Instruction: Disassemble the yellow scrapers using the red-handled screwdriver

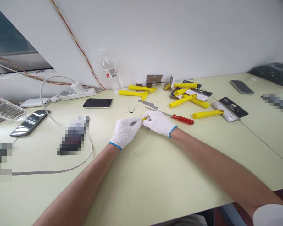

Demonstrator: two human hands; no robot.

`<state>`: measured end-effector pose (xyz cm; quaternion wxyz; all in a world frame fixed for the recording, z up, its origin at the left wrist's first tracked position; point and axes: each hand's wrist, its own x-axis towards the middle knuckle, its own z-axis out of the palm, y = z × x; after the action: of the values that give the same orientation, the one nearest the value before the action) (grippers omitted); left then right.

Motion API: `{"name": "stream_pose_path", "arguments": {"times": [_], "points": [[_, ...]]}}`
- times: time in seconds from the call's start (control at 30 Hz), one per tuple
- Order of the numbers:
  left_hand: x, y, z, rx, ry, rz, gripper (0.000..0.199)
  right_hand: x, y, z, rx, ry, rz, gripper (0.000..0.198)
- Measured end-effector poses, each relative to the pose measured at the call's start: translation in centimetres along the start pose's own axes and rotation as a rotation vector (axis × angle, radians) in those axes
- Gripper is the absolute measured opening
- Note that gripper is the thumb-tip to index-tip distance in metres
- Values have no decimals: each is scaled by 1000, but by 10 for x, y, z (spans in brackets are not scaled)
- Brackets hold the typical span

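Observation:
Both hands wear white knit gloves with blue cuffs and meet over the table [141, 175]. My left hand [126, 129] is closed, its fingertips pinching at a small yellow piece [144, 118]. My right hand [158, 123] is closed on the same piece from the other side; most of it is hidden by the fingers. Just beyond lie a flat metal blade [148, 104] and several tiny screws [129, 110]. A red-handled screwdriver [182, 119] rests right of my right hand, its shaft pointing left behind the glove.
Yellow scrapers [134, 93] lie at the back; several yellow handles [182, 101] with black-and-white cards [230, 110] are piled right. A water bottle [111, 73] stands by the wall. Phones [97, 103], a power strip [79, 93] and a white cable [61, 171] occupy the left.

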<state>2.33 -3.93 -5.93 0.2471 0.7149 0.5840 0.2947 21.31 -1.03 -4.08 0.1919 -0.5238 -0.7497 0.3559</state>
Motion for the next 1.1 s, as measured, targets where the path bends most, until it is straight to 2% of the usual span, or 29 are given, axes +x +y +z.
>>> {"name": "stream_pose_path", "arguments": {"times": [0.13,0.23,0.33,0.47,0.7,0.97,1.1], "points": [[-1,0,3,14,9,41,37,1,1,9,210,-39,88,14],[-2,3,3,29,16,48,38,2,3,15,286,-10,139,15],[-2,5,1,34,12,14,36,3,4,15,323,-8,121,18],[0,6,-3,-33,-31,-54,36,1,3,5,426,-93,87,18],[2,6,-6,-109,-31,-115,36,0,0,-1,356,-134,92,11],[1,5,-3,-172,-16,-136,36,-2,-6,0,389,-154,137,7],[0,4,1,-168,-5,-92,34,-1,-10,6,465,-157,180,6]]}}
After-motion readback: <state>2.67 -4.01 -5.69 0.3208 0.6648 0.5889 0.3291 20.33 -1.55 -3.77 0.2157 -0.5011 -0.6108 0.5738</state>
